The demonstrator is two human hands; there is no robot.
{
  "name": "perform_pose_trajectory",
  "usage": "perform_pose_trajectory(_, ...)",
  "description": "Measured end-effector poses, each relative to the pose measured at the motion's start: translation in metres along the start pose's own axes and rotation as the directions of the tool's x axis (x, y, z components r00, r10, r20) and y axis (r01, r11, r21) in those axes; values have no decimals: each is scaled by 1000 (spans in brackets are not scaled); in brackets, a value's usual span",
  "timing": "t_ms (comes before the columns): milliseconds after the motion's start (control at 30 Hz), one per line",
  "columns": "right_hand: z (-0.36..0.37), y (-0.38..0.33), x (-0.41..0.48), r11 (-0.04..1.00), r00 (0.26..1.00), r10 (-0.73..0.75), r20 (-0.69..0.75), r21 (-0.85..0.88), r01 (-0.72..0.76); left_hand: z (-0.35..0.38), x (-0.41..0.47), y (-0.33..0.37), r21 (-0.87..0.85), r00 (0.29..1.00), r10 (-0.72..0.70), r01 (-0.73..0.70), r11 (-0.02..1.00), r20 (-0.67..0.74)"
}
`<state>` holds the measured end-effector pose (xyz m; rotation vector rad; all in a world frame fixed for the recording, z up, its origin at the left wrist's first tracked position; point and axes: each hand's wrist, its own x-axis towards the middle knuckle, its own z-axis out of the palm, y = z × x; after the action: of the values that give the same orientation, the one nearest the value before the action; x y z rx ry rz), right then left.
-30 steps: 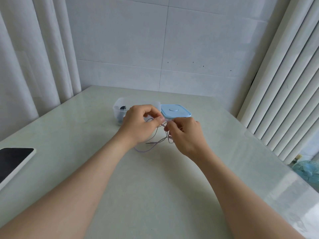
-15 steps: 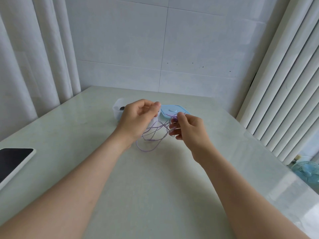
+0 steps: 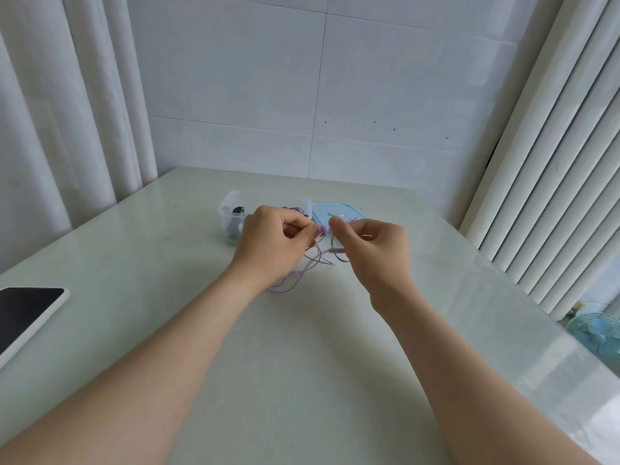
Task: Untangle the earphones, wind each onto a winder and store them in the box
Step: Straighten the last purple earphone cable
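The glossy pale-green tabletop (image 3: 302, 380) stretches wide toward the near edge, with a white-framed dark tablet (image 3: 27, 313) at its left edge. Toward the wall stands a clear round-cornered plastic box (image 3: 231, 200), just beside a flat light-blue lid (image 3: 337, 213). In front of the box the left hand (image 3: 271, 243) and right hand (image 3: 372, 253) sit close together, curled fingers of each pinching the thin lilac earphones (image 3: 297, 272), whose loops droop onto the tabletop; the lilac bit at the left thumb is perhaps an earbud.

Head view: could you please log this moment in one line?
phase: untangling; left hand: pinches earphones; right hand: pinches earphones; box: open, lid beside
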<state>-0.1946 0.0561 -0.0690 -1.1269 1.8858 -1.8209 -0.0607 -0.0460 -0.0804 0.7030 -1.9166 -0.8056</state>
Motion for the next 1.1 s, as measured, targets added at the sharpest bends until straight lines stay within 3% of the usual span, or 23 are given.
perform_pose_trajectory(100, -1, -1, 2, 991, 993, 106, 61, 70, -110, -1, 3, 2, -173, 990, -137, 132, 976, -16)
perform_pose_trajectory(200, 0, 0, 8, 956, 972, 234, -6, 186, -228, -7, 11, 3, -469, 936, -337, 257, 845, -96)
perform_pose_trajectory(300, -4, -5, 8, 835, 939, 344, 1, 456, -307, -15, 16, 2, -672, 876, -476, 304, 676, -83)
perform_pose_trajectory(367, -3, -11, 5, 756, 930, 361, 72, 561, -337, -17, 15, 5, -713, 859, -509, 320, 624, -59)
perform_pose_trajectory(533, -11, -13, 4, 845, 939, 322, 120, 410, -342, -24, 21, 6, -774, 822, -539, 218, 595, -183)
perform_pose_trajectory(633, -16, -3, 9, 989, 992, 121, -36, 93, -118, -33, 26, 1, -837, 762, -608, 170, 520, -223)
perform_pose_trajectory(700, -14, 0, 9, 975, 987, -124, -105, -199, 102, -35, 25, 1, -790, 763, -614, 245, 562, -201)
perform_pose_trajectory(733, -12, -1, 7, 953, 973, -206, -99, -246, 177, -35, 24, 1, -731, 784, -598, 310, 608, -165)
perform_pose_trajectory(800, -7, -5, 4, 973, 977, -209, -36, -111, 204, -34, 20, 4, -595, 841, -539, 414, 689, -39)
perform_pose_trajectory(900, -1, -11, -1, 974, 986, -88, 142, 220, 55, -28, 13, 12, -383, 883, -451, 463, 800, 127)
perform_pose_trajectory(1100, -6, -20, -6, 947, 970, -79, 232, 320, 0, -27, 8, 9, -31, 877, -441, 454, 890, 191)
